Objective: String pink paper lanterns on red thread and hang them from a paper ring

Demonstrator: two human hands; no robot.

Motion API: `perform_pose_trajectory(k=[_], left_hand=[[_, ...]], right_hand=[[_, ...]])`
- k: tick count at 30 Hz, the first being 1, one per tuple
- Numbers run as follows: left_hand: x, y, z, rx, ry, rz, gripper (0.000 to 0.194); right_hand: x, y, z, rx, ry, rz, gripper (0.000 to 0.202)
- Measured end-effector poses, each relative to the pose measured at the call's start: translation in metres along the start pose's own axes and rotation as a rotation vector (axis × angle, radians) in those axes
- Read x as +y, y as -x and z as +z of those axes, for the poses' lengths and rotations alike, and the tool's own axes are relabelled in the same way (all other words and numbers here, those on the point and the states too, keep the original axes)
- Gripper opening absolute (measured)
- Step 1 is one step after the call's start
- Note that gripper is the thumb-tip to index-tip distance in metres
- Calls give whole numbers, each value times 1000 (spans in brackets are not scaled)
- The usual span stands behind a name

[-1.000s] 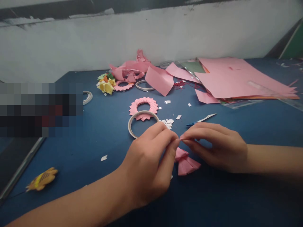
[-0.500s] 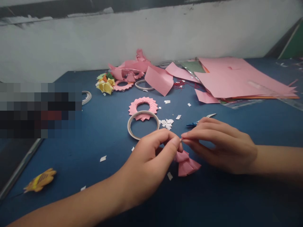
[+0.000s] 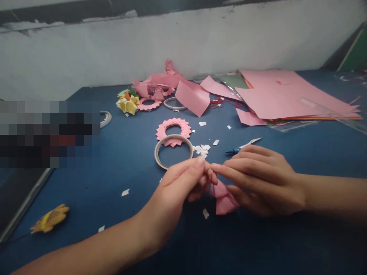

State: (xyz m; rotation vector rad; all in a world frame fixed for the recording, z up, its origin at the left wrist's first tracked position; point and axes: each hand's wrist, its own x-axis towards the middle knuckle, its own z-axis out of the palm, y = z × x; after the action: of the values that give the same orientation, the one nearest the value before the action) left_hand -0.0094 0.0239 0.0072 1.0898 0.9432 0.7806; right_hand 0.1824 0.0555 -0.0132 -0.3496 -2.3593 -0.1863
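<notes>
My left hand (image 3: 183,183) is closed, its thumb against bent fingers, with a bit of red thread (image 3: 211,177) across a fingertip. Directly below those fingers is a pleated, fan-shaped piece of pink paper (image 3: 225,202); its upper end is hidden in the left hand. My right hand (image 3: 263,183) has its fingers stretched out and its thumb apart, the index tip meeting the left fingertips. The right thumb lies over the fan's right edge. Just beyond the right hand is a small blue-handled tool (image 3: 233,151) with a pale blade, partly hidden.
A tape ring (image 3: 157,156) overlaps a pink folded-paper ring (image 3: 162,128), beside white paper scraps (image 3: 202,149). Pink sheets (image 3: 286,95) and crumpled paper lie along the wall. A yellow paper flower (image 3: 129,105) stands back left; a yellow-brown ornament (image 3: 51,219) lies front left.
My right fingertips have parted from their pinch and stretched out, shifting slightly left. My left thumb has moved up and left, and red thread now shows at the left fingertips.
</notes>
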Motion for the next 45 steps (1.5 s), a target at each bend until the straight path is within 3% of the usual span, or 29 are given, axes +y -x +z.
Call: perform_pose_trajectory(k=[3,8,10,13,18,23,30,36,41,45], left_hand=[[-1,0,-1,6,-24,28,30],[0,-1,-3,36,-95,64,26],[1,-1,-3,50,-108,91,25],[1,0,-3,44,-139,133,19],[3,1,0,95,-321,233,18],[3,3,1,93,-477,377,22],[-3,2,-3,67,-727,463,23],[-13,2,-6,72,-1097,813,33],[-8,7,-1,36,-910,641,28],[-3,9,0,-23,-813,521,27]], right_hand=[[-5,1,1,5,-159,75,30],[-9,3,1,104,-496,487,39],[-9,2,3,84,-530,552,33],[-8,1,5,27,-545,547,17],[-9,2,9,54,-508,546,6],[-10,3,12,119,-398,598,5],[-11,3,13,189,-235,496,16],[-7,3,14,216,-368,618,12],[-4,3,13,130,-431,520,14],[-7,2,11,186,-412,463,11]])
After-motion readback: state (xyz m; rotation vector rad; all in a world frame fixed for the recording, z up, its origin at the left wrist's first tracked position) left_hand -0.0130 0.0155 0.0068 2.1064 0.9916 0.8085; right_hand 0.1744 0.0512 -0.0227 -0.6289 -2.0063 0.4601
